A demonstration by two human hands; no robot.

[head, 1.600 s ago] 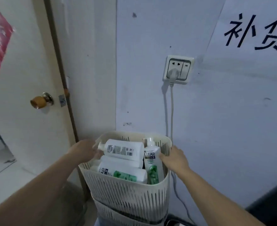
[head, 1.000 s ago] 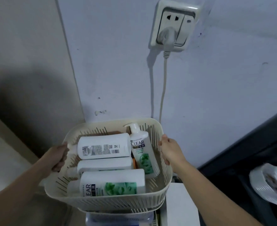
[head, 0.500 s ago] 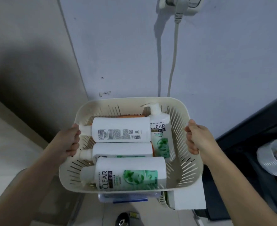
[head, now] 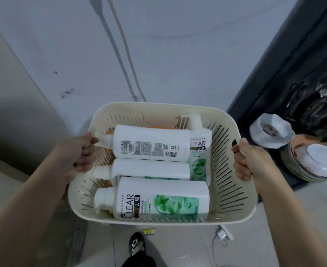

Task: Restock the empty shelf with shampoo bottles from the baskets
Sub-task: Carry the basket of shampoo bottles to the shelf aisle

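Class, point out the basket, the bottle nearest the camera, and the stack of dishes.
basket (head: 226,170): head view, slotted right wall.
nearest bottle (head: 164,201): head view, front label.
stack of dishes (head: 322,157): head view, white top dish.

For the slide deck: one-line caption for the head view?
Left hand and right hand grip the sides of a basket of shampoo bottles, held above the floor.

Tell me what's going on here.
A person holds a cream slotted basket by its two sides above a tiled floor. The left hand grips one edge and the right hand grips the other. At least four white Clear shampoo bottles lie on their sides inside it. Stacked bowls sit off to the right.
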